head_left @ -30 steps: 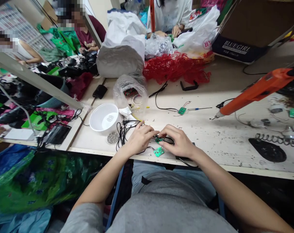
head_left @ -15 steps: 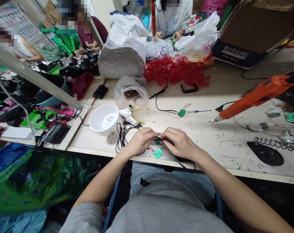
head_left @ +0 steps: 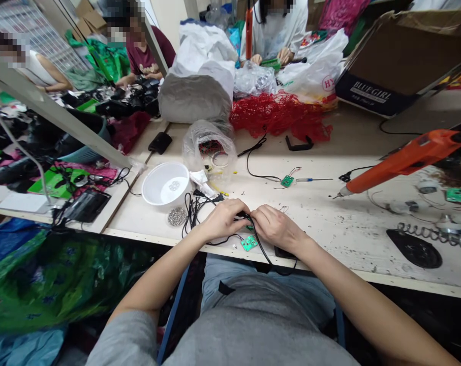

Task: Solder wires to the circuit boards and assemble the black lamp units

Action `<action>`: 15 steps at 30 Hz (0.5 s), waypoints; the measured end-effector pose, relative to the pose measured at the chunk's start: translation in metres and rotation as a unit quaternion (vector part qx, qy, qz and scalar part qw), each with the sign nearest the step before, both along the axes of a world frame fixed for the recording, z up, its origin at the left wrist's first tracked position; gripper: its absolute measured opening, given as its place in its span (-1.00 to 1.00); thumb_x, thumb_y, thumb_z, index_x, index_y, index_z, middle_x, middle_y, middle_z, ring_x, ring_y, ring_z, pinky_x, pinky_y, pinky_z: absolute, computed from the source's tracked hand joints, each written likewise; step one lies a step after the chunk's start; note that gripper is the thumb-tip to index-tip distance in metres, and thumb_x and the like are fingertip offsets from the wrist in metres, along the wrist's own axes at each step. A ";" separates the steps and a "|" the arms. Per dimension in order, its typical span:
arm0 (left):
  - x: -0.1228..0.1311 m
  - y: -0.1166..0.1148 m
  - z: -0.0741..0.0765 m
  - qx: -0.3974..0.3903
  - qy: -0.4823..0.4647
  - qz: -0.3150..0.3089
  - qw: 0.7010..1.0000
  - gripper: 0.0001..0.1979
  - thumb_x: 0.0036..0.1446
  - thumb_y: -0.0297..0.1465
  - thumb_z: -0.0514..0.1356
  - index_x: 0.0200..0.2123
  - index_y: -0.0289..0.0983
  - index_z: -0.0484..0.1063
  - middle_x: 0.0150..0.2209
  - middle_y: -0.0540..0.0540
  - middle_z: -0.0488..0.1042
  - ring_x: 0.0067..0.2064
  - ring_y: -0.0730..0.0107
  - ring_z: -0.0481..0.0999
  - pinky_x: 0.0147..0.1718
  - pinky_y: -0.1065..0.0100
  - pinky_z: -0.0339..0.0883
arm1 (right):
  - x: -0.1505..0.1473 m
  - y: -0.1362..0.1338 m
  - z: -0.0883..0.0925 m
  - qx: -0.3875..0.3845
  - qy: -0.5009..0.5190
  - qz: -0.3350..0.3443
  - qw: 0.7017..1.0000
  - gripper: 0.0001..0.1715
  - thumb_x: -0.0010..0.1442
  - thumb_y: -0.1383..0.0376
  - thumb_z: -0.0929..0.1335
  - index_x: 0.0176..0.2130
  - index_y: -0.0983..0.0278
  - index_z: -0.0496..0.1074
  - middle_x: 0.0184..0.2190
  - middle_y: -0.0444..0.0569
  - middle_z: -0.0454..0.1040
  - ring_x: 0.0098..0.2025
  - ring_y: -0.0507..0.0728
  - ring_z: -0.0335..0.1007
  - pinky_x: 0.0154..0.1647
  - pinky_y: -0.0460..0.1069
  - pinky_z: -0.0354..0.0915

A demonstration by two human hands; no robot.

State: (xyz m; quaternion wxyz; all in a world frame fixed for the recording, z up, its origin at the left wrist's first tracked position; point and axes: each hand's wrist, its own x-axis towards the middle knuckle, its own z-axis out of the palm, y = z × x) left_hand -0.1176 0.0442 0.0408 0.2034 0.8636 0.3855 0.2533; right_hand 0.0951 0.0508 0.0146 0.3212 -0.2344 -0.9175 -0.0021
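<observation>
My left hand (head_left: pixel 227 217) and my right hand (head_left: pixel 274 224) meet close to the table's front edge, fingers closed on a black cable (head_left: pixel 257 239). From between them the cable hangs down over the edge. Just below the fingers lies a green circuit board (head_left: pixel 249 243) with a dark wire; another bit of green shows partly hidden behind the cable. Beside my left hand is a coil of black cord (head_left: pixel 192 216). A flat black piece (head_left: pixel 285 252) lies under my right wrist, mostly covered.
A white bowl (head_left: pixel 148 185) and a small dish of screws (head_left: pixel 177 217) stand at left. An orange electric screwdriver (head_left: pixel 401 157) hangs at right, near a black plate with a spring (head_left: pixel 415 249). Another wired circuit board (head_left: pixel 287 180) lies further back. Several co-workers sit across and to the left.
My right hand has turned slightly, and the cable's hanging end has swung left, now dropping more steeply. The view has shifted a little. A green piece now shows at the co-worker's hands opposite.
</observation>
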 end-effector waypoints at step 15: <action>0.000 0.025 0.003 -0.085 -0.136 0.012 0.987 -0.96 0.11 -0.46 0.29 -0.32 -0.30 0.54 -0.41 -0.01 0.60 -0.38 0.46 0.55 -0.34 0.46 0.37 | 0.001 0.007 0.019 -0.051 0.063 -0.035 0.996 -0.79 0.42 0.43 0.19 -0.13 0.33 0.39 -0.34 0.04 0.50 -0.30 0.16 0.47 -0.29 0.01 0.41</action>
